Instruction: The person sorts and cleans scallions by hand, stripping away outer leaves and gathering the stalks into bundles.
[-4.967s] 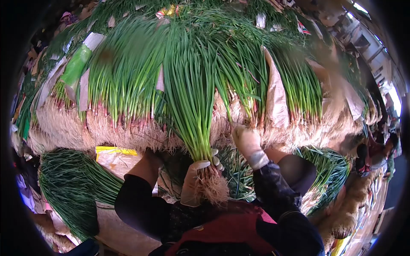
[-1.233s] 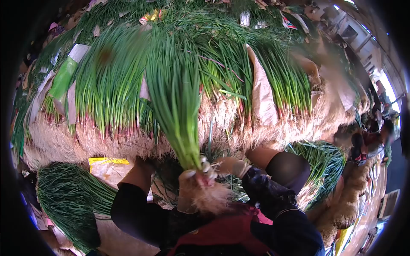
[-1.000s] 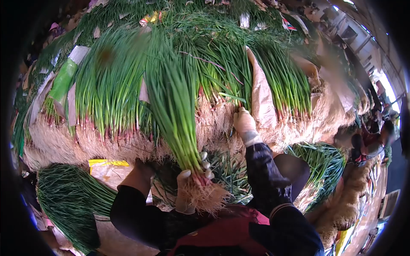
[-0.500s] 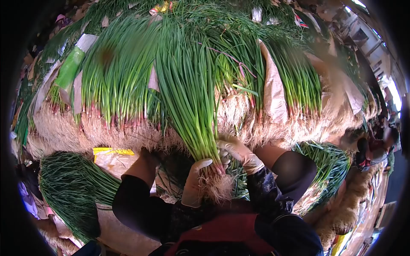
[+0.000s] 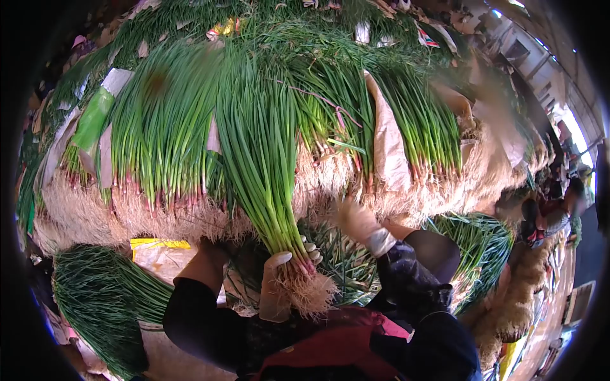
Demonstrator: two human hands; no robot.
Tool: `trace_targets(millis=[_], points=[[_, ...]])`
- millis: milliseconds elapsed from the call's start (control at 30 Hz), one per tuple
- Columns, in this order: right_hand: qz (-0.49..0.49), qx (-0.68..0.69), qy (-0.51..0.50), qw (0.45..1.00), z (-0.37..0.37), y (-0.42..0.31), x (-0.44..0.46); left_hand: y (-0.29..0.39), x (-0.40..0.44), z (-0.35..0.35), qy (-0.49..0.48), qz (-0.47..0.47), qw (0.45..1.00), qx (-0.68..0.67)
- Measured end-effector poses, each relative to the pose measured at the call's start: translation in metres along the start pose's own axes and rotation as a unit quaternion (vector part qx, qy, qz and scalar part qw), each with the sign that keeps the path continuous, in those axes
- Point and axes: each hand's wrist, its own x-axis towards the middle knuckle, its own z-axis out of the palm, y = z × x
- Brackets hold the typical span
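My left hand (image 5: pixel 276 282), in a pale glove, is wrapped round the base of a bunch of green onions (image 5: pixel 272 190). The roots hang below the grip and the long leaves stretch up and away over the pile. To the right, my gloved right hand (image 5: pixel 357 223) is apart from that bunch, close to the roots of the piled green onions (image 5: pixel 321 168). Motion smears its fingers, so whether it holds anything cannot be seen. A thin reddish-purple strand (image 5: pixel 327 105) lies over the pile's leaves.
Rows of green onions (image 5: pixel 165 127) lie ahead, split by cloth strips (image 5: pixel 385 136). More bunches rest at the lower left (image 5: pixel 95 286) and to the right of my knee (image 5: pixel 480 244). A person (image 5: pixel 553 213) sits at the far right. A yellow-edged sack (image 5: pixel 162 257) lies near my left knee.
My right hand has let go of the bunch's base and moved right, toward the pile's roots. My left hand still holds the bunch. The whole view has shifted slightly.
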Motion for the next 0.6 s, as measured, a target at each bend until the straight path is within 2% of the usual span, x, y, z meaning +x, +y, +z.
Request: trace_targets(millis=[33,67,100,133,200,300,400,467,500,533,600], points=[[0.082,0.027,0.107,0.990,-0.017,0.007,0.023,0.000,0.000,0.003,0.011,0.006,1.000,0.007],[0.124,0.043,0.203,0.970,-0.021,0.022,0.052,0.001,-0.001,0.008,0.021,0.011,1.000,0.016],[0.154,0.035,0.241,0.958,-0.015,0.039,0.086,0.000,-0.003,0.017,0.037,0.015,0.999,0.018],[0.186,0.054,0.227,0.954,-0.004,0.057,0.117,0.000,-0.003,0.019,0.029,0.014,0.999,0.013],[0.216,0.073,0.143,0.963,-0.036,0.047,0.122,0.000,-0.004,0.019,0.014,0.012,1.000,-0.001],[0.127,0.164,0.204,0.957,-0.060,0.039,0.099,0.003,0.000,-0.007,0.009,-0.004,1.000,0.012],[0.017,0.336,0.123,0.933,-0.030,0.042,0.062,0.001,-0.001,0.011,0.044,0.010,0.999,0.016],[-0.033,0.408,0.118,0.904,-0.005,0.036,0.052,0.004,-0.003,0.016,0.056,0.000,0.998,0.011],[-0.026,0.431,0.149,0.889,-0.002,0.030,0.047,0.005,-0.003,0.009,0.046,-0.017,0.999,0.002],[-0.009,0.425,0.113,0.898,-0.011,0.018,0.037,0.005,0.001,0.001,0.034,-0.032,0.999,-0.007],[0.025,0.411,0.040,0.911,-0.031,-0.007,0.008,0.003,0.007,-0.009,-0.012,-0.007,1.000,-0.017]])
